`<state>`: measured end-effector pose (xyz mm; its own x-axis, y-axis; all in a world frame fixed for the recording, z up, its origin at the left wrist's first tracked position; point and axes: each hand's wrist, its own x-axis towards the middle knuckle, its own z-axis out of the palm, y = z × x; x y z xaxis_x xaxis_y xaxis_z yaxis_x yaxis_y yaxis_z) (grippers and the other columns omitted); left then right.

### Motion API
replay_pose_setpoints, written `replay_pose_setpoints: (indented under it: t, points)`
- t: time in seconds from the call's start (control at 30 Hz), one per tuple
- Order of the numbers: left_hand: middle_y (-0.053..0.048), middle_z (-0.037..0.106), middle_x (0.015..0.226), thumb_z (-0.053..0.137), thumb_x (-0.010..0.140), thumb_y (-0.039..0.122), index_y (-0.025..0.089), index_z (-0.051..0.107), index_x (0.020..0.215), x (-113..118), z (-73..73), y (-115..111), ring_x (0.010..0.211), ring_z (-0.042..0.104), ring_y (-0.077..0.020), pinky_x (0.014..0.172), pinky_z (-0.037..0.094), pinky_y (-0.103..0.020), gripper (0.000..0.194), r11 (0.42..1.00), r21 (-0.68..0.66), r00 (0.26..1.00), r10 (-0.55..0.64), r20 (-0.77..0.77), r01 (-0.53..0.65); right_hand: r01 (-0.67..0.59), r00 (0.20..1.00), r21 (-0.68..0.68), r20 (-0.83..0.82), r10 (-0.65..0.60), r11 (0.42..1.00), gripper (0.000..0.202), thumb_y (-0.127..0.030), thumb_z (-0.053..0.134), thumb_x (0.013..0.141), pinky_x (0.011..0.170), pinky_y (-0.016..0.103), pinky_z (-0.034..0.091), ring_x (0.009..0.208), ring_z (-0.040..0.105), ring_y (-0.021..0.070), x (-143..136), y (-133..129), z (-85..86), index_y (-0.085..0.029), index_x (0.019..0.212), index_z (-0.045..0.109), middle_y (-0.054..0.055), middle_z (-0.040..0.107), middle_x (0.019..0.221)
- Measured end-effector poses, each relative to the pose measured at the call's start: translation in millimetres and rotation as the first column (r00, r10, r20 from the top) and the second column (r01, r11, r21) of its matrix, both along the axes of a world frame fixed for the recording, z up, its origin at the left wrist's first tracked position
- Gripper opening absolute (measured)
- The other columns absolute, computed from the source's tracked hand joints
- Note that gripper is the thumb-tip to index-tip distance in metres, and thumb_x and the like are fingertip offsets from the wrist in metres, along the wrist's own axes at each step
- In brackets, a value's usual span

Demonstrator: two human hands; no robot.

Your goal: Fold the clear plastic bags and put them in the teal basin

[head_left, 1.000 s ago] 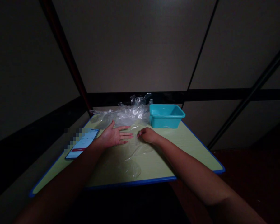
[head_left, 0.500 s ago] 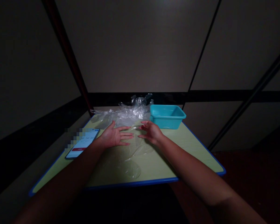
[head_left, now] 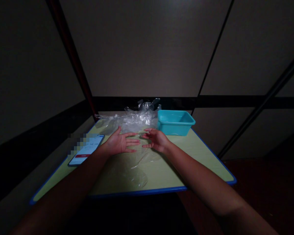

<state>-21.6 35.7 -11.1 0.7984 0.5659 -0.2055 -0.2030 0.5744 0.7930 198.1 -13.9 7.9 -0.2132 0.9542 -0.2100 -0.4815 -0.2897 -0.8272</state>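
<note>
My left hand is open, palm up, with the fingers stretched toward the middle of the table. Opposite it, my right hand has its fingers apart and lightly curved, and nothing shows in its grasp. A small gap separates the fingertips of both hands. Under and in front of them lies a thin, see-through plastic piece, spread flat; its exact shape is hard to make out. Whether either hand touches it, I cannot tell. Behind the hands is a crumpled heap of clear plastic.
A turquoise plastic bin stands at the back right, beside the heap. On the left lies a phone with a lit screen, partly pixelated. The pale yellow table has a blue edge, and dark panelled walls rise behind it.
My right hand has shifted slightly left, closer to the left fingertips. My left hand, the plastic heap and the bin look unmoved.
</note>
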Motion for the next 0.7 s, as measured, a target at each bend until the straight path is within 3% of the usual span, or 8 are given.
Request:
replay_pose_setpoints:
  t: [0.17,0.43,0.7]
  points:
    - [-0.024,0.053,0.123,0.019,0.085,0.067,0.011,0.028,0.136,-0.8,-1.5,1.3,0.123,0.042,-0.0376,0.089,0.038,-0.055,0.077,0.999,0.010,0.999,-0.032,0.030,0.031,-0.053,0.999,0.021,0.010,0.053,0.998,0.016,-0.012,0.045,0.077,0.060,0.040,0.056,0.077,0.058,0.0168,-0.6,-1.7,-0.1,-0.019,0.086,0.055,0.001,0.054,0.075]
    - [-0.025,0.053,0.122,0.016,0.083,0.070,0.012,0.031,0.134,0.3,1.0,-0.7,0.126,0.039,-0.0359,0.092,0.035,-0.055,0.078,1.000,-0.005,1.000,0.003,-0.025,-0.003,0.037,0.998,0.040,0.040,-0.039,0.999,0.014,-0.018,0.044,0.080,0.061,0.041,0.054,0.082,0.057,0.0182,11.1,1.5,6.9,-0.021,0.087,0.055,0.001,0.056,0.078]
    - [-0.023,0.054,0.122,0.016,0.082,0.072,0.012,0.032,0.134,0.9,0.4,0.1,0.124,0.042,-0.0364,0.091,0.037,-0.054,0.081,1.000,0.001,0.999,-0.003,-0.032,0.004,-0.017,0.999,0.022,0.030,0.016,1.000,0.013,-0.019,0.045,0.079,0.063,0.041,0.054,0.083,0.058,0.0185,8.9,0.5,6.3,-0.020,0.088,0.055,0.003,0.056,0.081]
